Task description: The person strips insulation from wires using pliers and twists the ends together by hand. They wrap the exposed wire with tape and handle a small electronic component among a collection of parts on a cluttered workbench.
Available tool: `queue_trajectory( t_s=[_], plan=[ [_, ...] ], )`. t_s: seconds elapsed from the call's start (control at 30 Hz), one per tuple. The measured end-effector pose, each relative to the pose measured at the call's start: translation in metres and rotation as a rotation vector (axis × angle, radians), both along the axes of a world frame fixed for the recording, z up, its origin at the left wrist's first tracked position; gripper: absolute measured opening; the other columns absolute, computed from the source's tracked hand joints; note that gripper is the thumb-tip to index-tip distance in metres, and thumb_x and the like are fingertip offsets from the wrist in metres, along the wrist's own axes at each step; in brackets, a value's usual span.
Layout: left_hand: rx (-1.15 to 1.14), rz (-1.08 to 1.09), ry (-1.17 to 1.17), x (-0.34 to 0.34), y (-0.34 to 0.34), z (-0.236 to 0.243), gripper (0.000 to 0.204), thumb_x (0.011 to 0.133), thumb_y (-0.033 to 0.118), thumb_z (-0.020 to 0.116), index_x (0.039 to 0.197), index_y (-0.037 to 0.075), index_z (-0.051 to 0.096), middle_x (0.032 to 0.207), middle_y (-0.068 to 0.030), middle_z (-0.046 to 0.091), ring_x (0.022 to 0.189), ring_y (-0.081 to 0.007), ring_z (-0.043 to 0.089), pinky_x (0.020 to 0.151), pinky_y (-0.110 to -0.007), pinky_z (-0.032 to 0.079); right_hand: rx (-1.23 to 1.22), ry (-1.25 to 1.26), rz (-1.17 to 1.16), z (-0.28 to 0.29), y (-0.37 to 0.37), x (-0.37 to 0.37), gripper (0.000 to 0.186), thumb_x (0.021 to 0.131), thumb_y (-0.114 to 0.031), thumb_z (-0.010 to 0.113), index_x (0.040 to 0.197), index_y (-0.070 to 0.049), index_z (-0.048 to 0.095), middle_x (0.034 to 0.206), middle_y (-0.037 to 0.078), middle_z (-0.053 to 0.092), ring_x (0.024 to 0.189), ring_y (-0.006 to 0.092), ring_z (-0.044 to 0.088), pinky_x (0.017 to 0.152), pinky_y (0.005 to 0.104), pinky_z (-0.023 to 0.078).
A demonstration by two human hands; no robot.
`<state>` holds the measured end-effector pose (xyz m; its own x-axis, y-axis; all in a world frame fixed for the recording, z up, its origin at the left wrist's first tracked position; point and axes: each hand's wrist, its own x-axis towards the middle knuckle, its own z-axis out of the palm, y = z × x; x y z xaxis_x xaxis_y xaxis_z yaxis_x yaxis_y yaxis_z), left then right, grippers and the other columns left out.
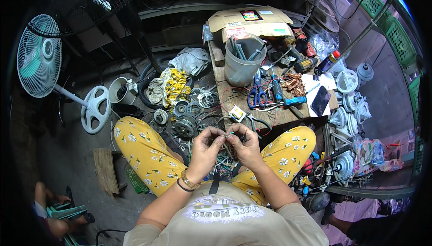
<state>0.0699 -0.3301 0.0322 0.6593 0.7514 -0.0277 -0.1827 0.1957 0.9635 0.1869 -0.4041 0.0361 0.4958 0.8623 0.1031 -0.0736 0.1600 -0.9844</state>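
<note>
My left hand [206, 146] and my right hand [245, 147] meet in front of my knees, fingertips pinched together. Between them is a small thin piece with a teal end [231, 133], perhaps wire; the fingers cover most of it. Just beyond my right hand, pliers [259, 123] with dark handles lie at the near edge of the wooden bench [234, 98]. A small yellow-and-white box [237, 113] rests beside them. Farther back on the bench are blue-handled scissors [257, 96] and a blue screwdriver [294, 101].
A cloudy plastic bucket [237, 72] holding strips stands on the bench, near copper wire [293, 84] and a power drill [305, 63]. Motor parts [185, 126] and loose wires litter the floor. A fan [42, 57] leans at left. Another person's hand [58, 198] shows at lower left.
</note>
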Motion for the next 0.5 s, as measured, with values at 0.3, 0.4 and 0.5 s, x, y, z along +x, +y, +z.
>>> queue_trajectory(
  t_s=[0.3, 0.4, 0.5],
  plan=[
    [0.186, 0.053, 0.087, -0.006, 0.001, 0.014, 0.012, 0.084, 0.005, 0.063, 0.092, -0.003, 0.062, 0.084, -0.006, 0.065, 0.078, -0.0099, 0.059, 0.074, -0.024, 0.047, 0.012, -0.39, -0.065, 0.002, -0.001, 0.007, 0.011, 0.081, -0.006, 0.068, 0.083, 0.002, 0.06, 0.076, 0.006, 0.06, 0.068, 0.0102, 0.054, 0.062, 0.023, 0.043],
    [0.174, 0.038, 0.051, -0.007, 0.002, 0.012, 0.011, 0.085, 0.005, 0.063, 0.092, -0.004, 0.062, 0.085, -0.0062, 0.065, 0.077, -0.0101, 0.059, 0.073, -0.025, 0.047, 0.059, -0.269, -0.037, 0.003, -0.001, 0.006, 0.01, 0.08, -0.005, 0.068, 0.082, 0.002, 0.06, 0.076, 0.006, 0.06, 0.067, 0.0096, 0.054, 0.061, 0.0229, 0.042],
    [0.168, 0.061, 0.053, -0.006, -0.001, 0.014, 0.009, 0.086, 0.005, 0.062, 0.088, -0.003, 0.06, 0.084, -0.0054, 0.064, 0.076, -0.0097, 0.058, 0.071, -0.024, 0.046, 0.077, -0.242, -0.029, 0.005, -0.001, 0.004, 0.01, 0.08, -0.005, 0.067, 0.081, 0.002, 0.06, 0.076, 0.005, 0.06, 0.067, 0.0088, 0.053, 0.06, 0.0229, 0.042]
  ],
)
